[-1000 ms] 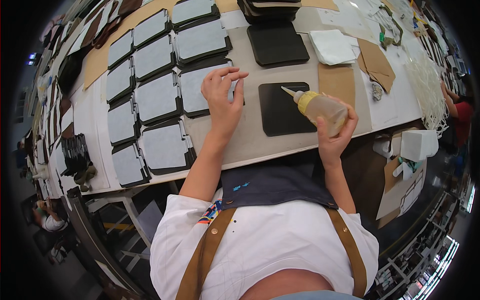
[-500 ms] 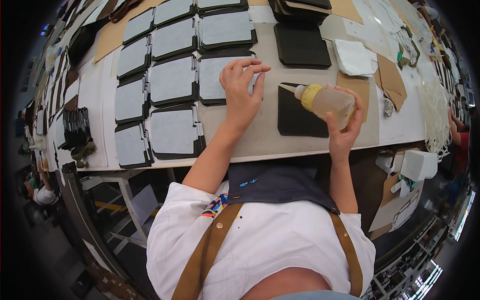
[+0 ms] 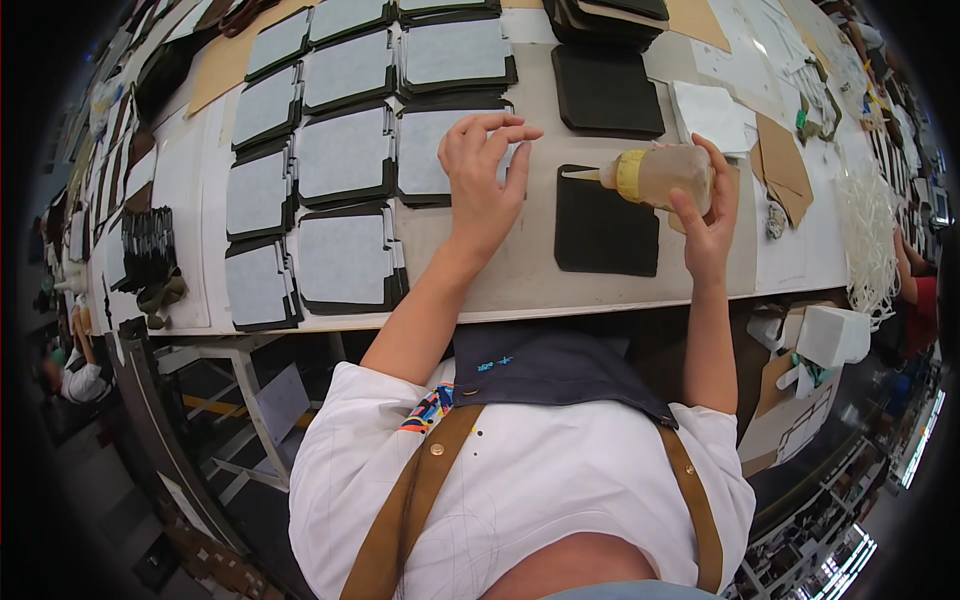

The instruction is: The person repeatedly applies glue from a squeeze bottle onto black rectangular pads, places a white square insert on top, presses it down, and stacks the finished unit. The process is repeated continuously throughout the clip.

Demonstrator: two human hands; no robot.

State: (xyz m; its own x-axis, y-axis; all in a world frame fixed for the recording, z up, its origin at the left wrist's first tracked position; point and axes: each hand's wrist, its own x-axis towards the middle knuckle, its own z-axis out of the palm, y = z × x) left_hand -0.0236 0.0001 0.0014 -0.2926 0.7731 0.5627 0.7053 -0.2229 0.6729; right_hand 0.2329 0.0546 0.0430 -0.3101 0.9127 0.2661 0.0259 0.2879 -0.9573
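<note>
Since a moment ago, the left hand (image 3: pixel 485 185) is sliding up off the bare surface (image 3: pixel 520 285) onto the corner of a grey-lined panel (image 3: pixel 435 150), fingers loosely curled and fingertips pressing it flat, while the right hand (image 3: pixel 705 215) is tipping the glue bottle (image 3: pixel 660 175) lower, its nozzle now hanging over the top edge of the black panel (image 3: pixel 605 220). That hand is wrapping around the bottle's clear body, thumb beneath. The black panel is lying bare just beside the left hand, seemingly awaiting its coat. Farther out, rows of finished grey-lined panels (image 3: pixel 345 150) are filling the left side, suggesting most of this batch is done. Beyond, a stack of black panels (image 3: pixel 605 90) is waiting.
</note>
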